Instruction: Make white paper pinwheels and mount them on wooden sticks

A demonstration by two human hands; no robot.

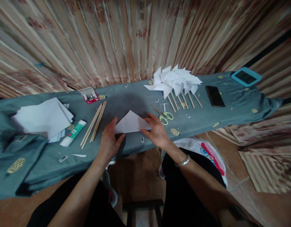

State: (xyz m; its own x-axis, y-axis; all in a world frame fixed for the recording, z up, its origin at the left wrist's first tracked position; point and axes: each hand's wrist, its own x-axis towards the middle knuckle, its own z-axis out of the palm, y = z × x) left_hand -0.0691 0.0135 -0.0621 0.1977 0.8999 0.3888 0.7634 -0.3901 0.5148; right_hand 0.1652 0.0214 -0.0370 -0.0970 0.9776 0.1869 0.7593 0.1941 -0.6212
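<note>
A white sheet of paper, folded into a triangle, lies on the cloth-covered table in front of me with its peak pointing away. My left hand holds the left corner between thumb and fingers. At the opposite corner, my right hand has its fingers and thumb closed on the paper's edge. Just beyond the right hand rest scissors with light green handles. Two pairs of thin wooden sticks lie left of my left hand, beside a green and white glue stick.
Several white paper pinwheels on sticks lie overlapping at the back right. Beyond them are a phone and a blue-framed device. A stack of white paper sits at left, near a small red box of metal pieces. Curtains hang behind the table.
</note>
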